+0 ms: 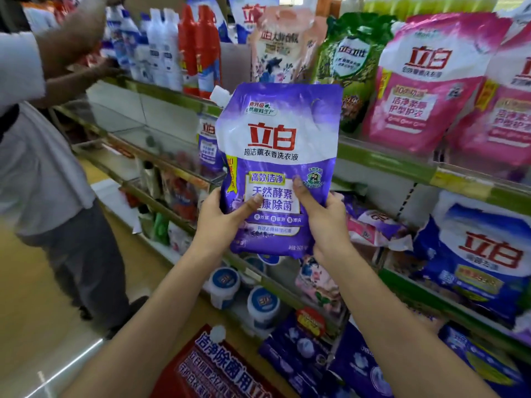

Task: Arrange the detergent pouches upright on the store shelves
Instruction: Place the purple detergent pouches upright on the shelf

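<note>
A purple and white detergent pouch [277,156] with a corner spout is held upright in front of the shelves. My left hand [222,218] grips its lower left edge, thumb across the label. My right hand [323,215] grips the lower right edge, thumb on the front. Behind it a second purple pouch [207,145] stands on the middle shelf [382,159]. Pink pouches [422,81], a green pouch [350,61] and a peach floral pouch [280,44] stand upright on that shelf to the right.
Another person [43,156] stands at the left, reaching toward bottles [169,44] on the upper shelf. Blue detergent bags [477,262] and fallen pouches [373,225] fill the lower shelf. White tubs [263,305] and a red box [218,366] sit near the floor.
</note>
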